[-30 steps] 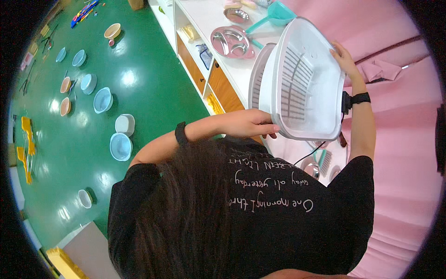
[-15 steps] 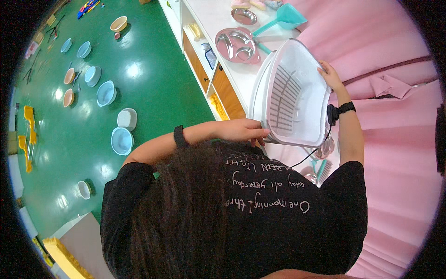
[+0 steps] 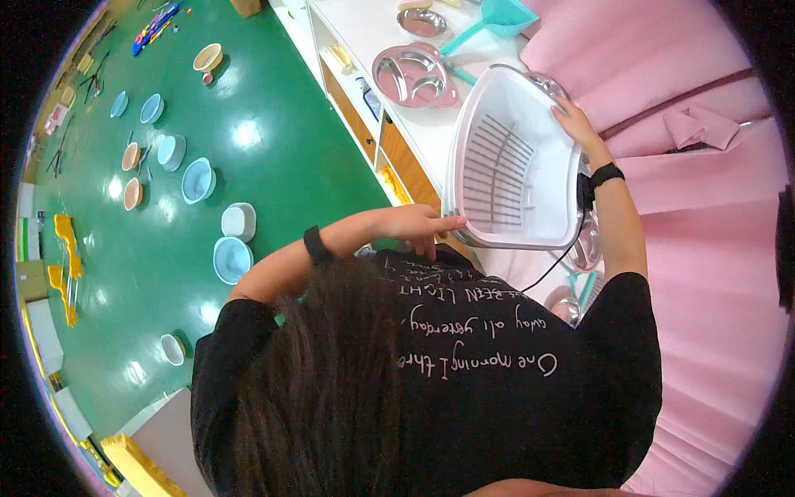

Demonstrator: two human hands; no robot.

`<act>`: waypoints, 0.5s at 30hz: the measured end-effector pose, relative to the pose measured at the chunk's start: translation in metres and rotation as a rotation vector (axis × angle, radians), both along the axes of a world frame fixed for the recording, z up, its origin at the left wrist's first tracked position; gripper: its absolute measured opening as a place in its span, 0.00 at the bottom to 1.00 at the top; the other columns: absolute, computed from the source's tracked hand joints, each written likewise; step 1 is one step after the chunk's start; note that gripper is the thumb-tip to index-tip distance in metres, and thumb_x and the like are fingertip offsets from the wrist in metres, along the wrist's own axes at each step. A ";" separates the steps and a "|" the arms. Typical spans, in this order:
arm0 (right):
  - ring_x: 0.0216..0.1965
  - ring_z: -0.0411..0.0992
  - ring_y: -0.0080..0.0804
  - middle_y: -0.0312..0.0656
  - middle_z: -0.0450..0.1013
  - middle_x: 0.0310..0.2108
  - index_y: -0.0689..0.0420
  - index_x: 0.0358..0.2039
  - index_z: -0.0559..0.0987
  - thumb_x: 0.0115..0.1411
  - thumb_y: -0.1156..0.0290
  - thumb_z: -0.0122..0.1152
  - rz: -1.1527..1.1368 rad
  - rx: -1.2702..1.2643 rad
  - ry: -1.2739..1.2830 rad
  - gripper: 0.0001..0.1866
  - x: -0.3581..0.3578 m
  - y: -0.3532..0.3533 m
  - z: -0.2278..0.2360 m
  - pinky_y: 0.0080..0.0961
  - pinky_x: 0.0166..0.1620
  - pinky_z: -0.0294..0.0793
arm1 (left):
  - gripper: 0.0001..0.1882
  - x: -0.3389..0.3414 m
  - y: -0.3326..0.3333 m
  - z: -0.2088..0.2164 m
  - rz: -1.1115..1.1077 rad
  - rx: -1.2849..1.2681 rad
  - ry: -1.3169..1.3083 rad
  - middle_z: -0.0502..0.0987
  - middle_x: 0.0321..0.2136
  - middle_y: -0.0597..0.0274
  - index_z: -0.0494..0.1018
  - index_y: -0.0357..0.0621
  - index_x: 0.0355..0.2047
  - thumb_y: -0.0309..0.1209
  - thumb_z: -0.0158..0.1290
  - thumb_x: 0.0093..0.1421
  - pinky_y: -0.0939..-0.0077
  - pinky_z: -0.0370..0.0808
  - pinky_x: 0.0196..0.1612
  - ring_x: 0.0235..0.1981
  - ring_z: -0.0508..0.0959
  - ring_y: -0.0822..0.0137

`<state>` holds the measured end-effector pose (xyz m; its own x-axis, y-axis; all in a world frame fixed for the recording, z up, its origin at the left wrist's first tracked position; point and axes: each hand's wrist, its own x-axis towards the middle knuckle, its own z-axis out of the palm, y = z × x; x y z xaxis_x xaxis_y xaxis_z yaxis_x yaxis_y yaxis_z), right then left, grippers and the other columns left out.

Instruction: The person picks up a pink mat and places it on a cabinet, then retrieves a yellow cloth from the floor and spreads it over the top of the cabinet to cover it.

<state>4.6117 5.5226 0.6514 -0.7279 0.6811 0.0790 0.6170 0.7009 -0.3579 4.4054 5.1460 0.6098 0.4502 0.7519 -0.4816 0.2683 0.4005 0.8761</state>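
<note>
A white fan-shaped plastic drainer basket [image 3: 546,186], with slats along its left wall and a grey outer rim, stands tilted on the white counter. My right hand [image 3: 573,124] is closed over its far right rim, its fingertips at the edge. My left hand [image 3: 418,225] is at the near left corner; one straight finger touches the rim while the others hang apart below, holding nothing visible. A pink-rimmed steel divided plate [image 3: 411,76] lies beyond the basket, beside a teal dustpan [image 3: 507,18]. A dark cable [image 3: 551,272] runs from my right wrist toward my body.
On the left, the green floor [image 3: 281,178] holds several blue basins [image 3: 199,180], orange bowls [image 3: 132,193] and a white tub [image 3: 238,221]. A pink cloth [image 3: 687,248] hangs along the right. A steel bowl [image 3: 566,311] and small teal brush [image 3: 590,290] lie near my right side.
My left hand's lower fingers have drawn back from the basket's corner, leaving one finger stretched against the rim. The view has shifted slightly, and my right hand stays on the far rim.
</note>
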 end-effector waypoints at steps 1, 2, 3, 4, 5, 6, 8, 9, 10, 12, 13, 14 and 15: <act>0.50 0.64 0.46 0.55 0.66 0.47 0.60 0.49 0.67 0.56 0.62 0.49 -0.005 -0.014 -0.011 0.22 0.002 0.003 -0.002 0.30 0.51 0.61 | 0.37 0.002 0.000 0.001 -0.008 -0.004 0.005 0.76 0.26 0.55 0.69 0.31 0.38 0.59 0.33 0.57 0.75 0.72 0.31 0.25 0.75 0.66; 0.50 0.63 0.46 0.56 0.66 0.47 0.59 0.50 0.67 0.56 0.60 0.49 -0.010 -0.028 -0.022 0.23 0.004 0.005 -0.005 0.30 0.51 0.61 | 0.37 0.005 0.001 0.002 0.016 -0.029 -0.006 0.76 0.27 0.55 0.68 0.31 0.41 0.59 0.33 0.57 0.75 0.71 0.31 0.25 0.75 0.66; 0.50 0.63 0.46 0.56 0.66 0.47 0.59 0.50 0.67 0.56 0.60 0.49 -0.013 -0.035 -0.018 0.23 0.003 0.003 -0.005 0.30 0.51 0.61 | 0.38 0.007 0.002 0.004 0.045 -0.056 -0.017 0.76 0.28 0.55 0.66 0.32 0.44 0.60 0.33 0.57 0.75 0.71 0.31 0.26 0.75 0.66; 0.50 0.64 0.43 0.54 0.66 0.47 0.61 0.50 0.66 0.57 0.60 0.48 -0.047 -0.022 -0.070 0.24 0.003 0.002 -0.004 0.28 0.51 0.61 | 0.38 0.009 0.002 0.005 0.041 -0.063 -0.012 0.76 0.28 0.55 0.66 0.32 0.44 0.60 0.33 0.57 0.75 0.71 0.31 0.26 0.75 0.66; 0.49 0.65 0.39 0.53 0.66 0.48 0.62 0.51 0.65 0.57 0.59 0.48 -0.082 -0.009 -0.122 0.25 0.002 0.001 -0.002 0.26 0.52 0.60 | 0.37 0.012 0.002 0.007 0.100 -0.027 -0.035 0.76 0.30 0.55 0.66 0.33 0.44 0.59 0.33 0.58 0.76 0.70 0.31 0.27 0.75 0.67; 0.49 0.65 0.39 0.53 0.66 0.48 0.62 0.51 0.65 0.57 0.59 0.48 -0.089 -0.018 -0.117 0.25 0.003 0.001 0.000 0.26 0.52 0.60 | 0.35 0.014 0.002 0.008 0.158 0.009 -0.057 0.75 0.32 0.55 0.65 0.34 0.45 0.58 0.34 0.58 0.76 0.70 0.32 0.28 0.74 0.67; 0.49 0.64 0.37 0.51 0.67 0.47 0.62 0.52 0.64 0.58 0.58 0.48 -0.057 -0.167 -0.084 0.26 0.006 0.002 0.005 0.25 0.51 0.60 | 0.34 0.014 0.006 0.009 0.181 0.041 -0.046 0.75 0.33 0.55 0.65 0.35 0.45 0.57 0.35 0.58 0.76 0.70 0.32 0.28 0.75 0.66; 0.49 0.64 0.37 0.51 0.67 0.47 0.62 0.52 0.64 0.58 0.58 0.48 -0.070 -0.179 -0.077 0.26 0.006 -0.001 0.005 0.25 0.51 0.60 | 0.32 0.013 0.006 0.007 0.208 0.078 -0.042 0.74 0.35 0.55 0.65 0.35 0.45 0.56 0.35 0.59 0.75 0.70 0.33 0.29 0.75 0.66; 0.48 0.65 0.35 0.49 0.67 0.47 0.62 0.52 0.64 0.58 0.58 0.48 -0.076 -0.237 -0.060 0.26 0.006 -0.002 0.007 0.25 0.51 0.61 | 0.30 0.011 0.007 0.006 0.231 0.084 -0.087 0.75 0.34 0.55 0.66 0.36 0.43 0.53 0.36 0.60 0.76 0.70 0.33 0.29 0.75 0.67; 0.44 0.65 0.30 0.44 0.68 0.44 0.63 0.50 0.65 0.58 0.58 0.48 -0.069 -0.354 -0.041 0.25 0.013 0.003 0.007 0.24 0.47 0.64 | 0.26 0.003 0.010 0.004 0.274 0.098 -0.152 0.75 0.32 0.56 0.67 0.37 0.41 0.50 0.36 0.61 0.77 0.71 0.33 0.30 0.75 0.68; 0.44 0.65 0.30 0.44 0.68 0.44 0.63 0.50 0.65 0.58 0.58 0.48 -0.089 -0.360 -0.034 0.25 0.020 0.006 0.004 0.24 0.47 0.64 | 0.25 -0.002 0.012 0.003 0.295 0.105 -0.172 0.75 0.32 0.56 0.68 0.37 0.40 0.49 0.36 0.61 0.78 0.71 0.33 0.30 0.76 0.68; 0.43 0.66 0.29 0.43 0.68 0.43 0.64 0.49 0.66 0.58 0.58 0.48 -0.082 -0.406 -0.029 0.24 0.030 0.009 0.002 0.23 0.46 0.65 | 0.25 -0.007 0.014 0.002 0.339 0.105 -0.164 0.75 0.32 0.56 0.68 0.37 0.40 0.48 0.36 0.61 0.77 0.71 0.34 0.30 0.76 0.68; 0.42 0.66 0.28 0.42 0.69 0.42 0.64 0.49 0.66 0.59 0.59 0.48 -0.068 -0.454 -0.024 0.24 0.036 0.011 -0.002 0.23 0.44 0.65 | 0.24 -0.014 0.015 0.009 0.390 0.104 -0.155 0.76 0.32 0.56 0.68 0.38 0.40 0.48 0.36 0.61 0.77 0.71 0.34 0.30 0.76 0.68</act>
<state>4.6472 5.5333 0.6496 -0.6784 0.6890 -0.2550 0.6679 0.4338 -0.6047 4.3916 5.1606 0.6185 0.1835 0.9211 -0.3433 -0.0241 0.3533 0.9352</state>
